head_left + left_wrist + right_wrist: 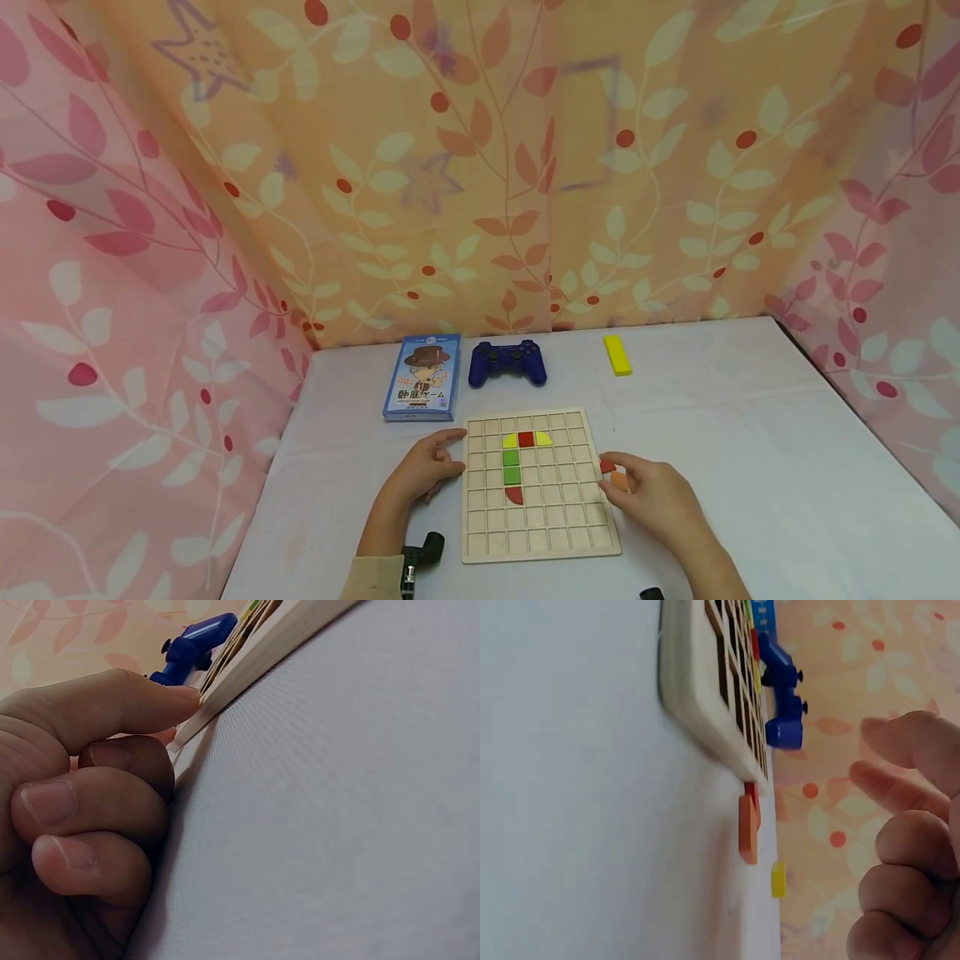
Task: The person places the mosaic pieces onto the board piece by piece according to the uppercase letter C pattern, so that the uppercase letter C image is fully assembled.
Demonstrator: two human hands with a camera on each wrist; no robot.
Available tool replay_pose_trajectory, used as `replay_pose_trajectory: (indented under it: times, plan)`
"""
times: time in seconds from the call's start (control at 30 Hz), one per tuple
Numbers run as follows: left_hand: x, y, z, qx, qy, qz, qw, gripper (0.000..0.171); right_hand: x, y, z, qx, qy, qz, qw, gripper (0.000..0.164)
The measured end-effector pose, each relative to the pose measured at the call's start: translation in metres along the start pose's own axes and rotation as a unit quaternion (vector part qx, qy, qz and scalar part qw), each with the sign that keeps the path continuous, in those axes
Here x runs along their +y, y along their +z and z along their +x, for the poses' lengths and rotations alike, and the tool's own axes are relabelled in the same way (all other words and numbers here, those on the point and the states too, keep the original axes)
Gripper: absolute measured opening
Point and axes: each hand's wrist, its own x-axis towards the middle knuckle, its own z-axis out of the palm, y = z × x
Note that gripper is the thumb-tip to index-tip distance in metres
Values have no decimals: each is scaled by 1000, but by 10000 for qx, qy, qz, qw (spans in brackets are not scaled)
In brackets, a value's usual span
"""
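A wooden grid board (pixel 491 521) lies on the table. In its cells sit a red square (pixel 526 439) between two yellow rounded pieces, two green squares (pixel 512 475) below, and a red quarter-round piece (pixel 513 495). My left hand (pixel 415 471) touches the board's left edge with the thumb and index finger; its other fingers are curled, as the left wrist view shows. Past the right edge, my right hand (pixel 660 498) hovers with thumb and index finger apart, holding nothing visible. Near those fingers a red piece (pixel 607 466) and an orange piece (pixel 748 829) lie on the table.
Behind the board are a blue boxed game (pixel 422 379) and a dark blue game controller (pixel 507 363). A yellow block (pixel 618 356) lies at the back right. Patterned curtains (pixel 480 167) close off the back and sides of the white table (pixel 750 433).
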Motion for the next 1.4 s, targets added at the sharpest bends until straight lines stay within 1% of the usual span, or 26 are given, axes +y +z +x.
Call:
replay_pose_trajectory:
  times: [0.13,0.23,0.4,0.63,0.73,0.83,1.0,1.17,1.4]
  plan:
    - [0,0,0,-4,-9,0,10000,64,9,-2,0,-394,471,-128,9980,34]
    - [0,0,-1,-13,14,6,10000,64,15,-2,0,-596,741,-136,9954,37]
    - [0,-1,-1,-42,72,-21,10000,65,24,1,1,-694,891,-177,9934,37]
    - [1,-1,-1,-60,16,-67,10000,65,30,3,1,-604,900,-175,9940,26]
    - [2,-1,-1,-75,11,-86,9999,65,31,3,1,-531,885,-144,9946,24]
    - [3,-1,-1,-84,-11,-97,9999,65,30,3,0,-516,883,-172,9946,25]
    - [3,-1,-1,-49,-51,-103,9999,65,28,1,1,-506,842,-204,9950,30]
    - [3,0,-2,-8,-6,-103,9999,66,24,-2,1,-450,836,-197,9953,32]
    - [4,0,-2,-58,10,-152,9999,66,18,-7,3,-231,537,-272,9979,29]
